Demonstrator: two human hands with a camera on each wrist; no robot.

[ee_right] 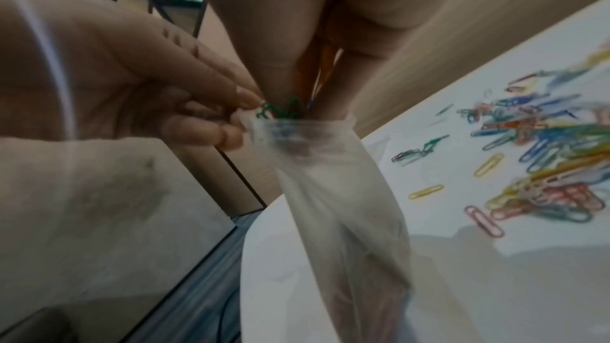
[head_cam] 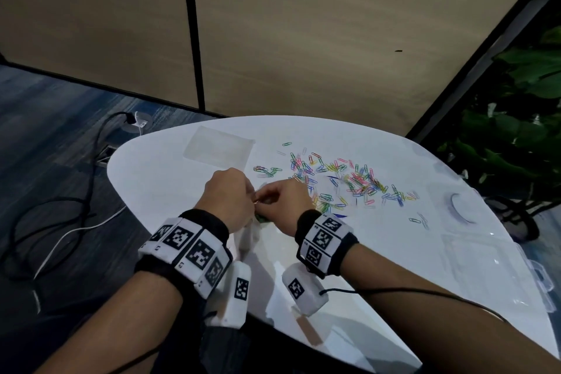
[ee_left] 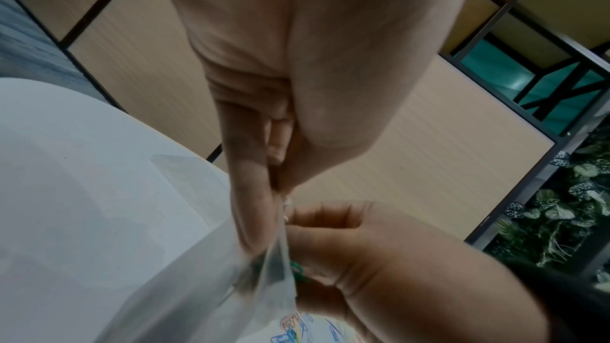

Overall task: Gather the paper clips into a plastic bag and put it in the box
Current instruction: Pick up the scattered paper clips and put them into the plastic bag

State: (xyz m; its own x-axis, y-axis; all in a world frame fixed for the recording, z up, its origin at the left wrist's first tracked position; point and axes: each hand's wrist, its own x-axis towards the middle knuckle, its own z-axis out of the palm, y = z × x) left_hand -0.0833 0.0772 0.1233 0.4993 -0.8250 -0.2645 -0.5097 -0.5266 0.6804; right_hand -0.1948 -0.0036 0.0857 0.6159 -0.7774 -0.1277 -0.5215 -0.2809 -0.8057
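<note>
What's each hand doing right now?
Left hand: pinching the rim of the plastic bag.
Right hand: gripping paper clips at the bag's mouth.

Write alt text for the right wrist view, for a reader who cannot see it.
The right hand pushes green wire paper clips into the open mouth of a thin clear plastic bag, whose rim the left hand pinches. Loose multicoloured paper clips lie scattered on the white table behind.

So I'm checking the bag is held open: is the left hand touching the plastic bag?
Touching. The right wrist view shows the left hand's fingertips pinching the rim of the plastic bag at its mouth.
</note>
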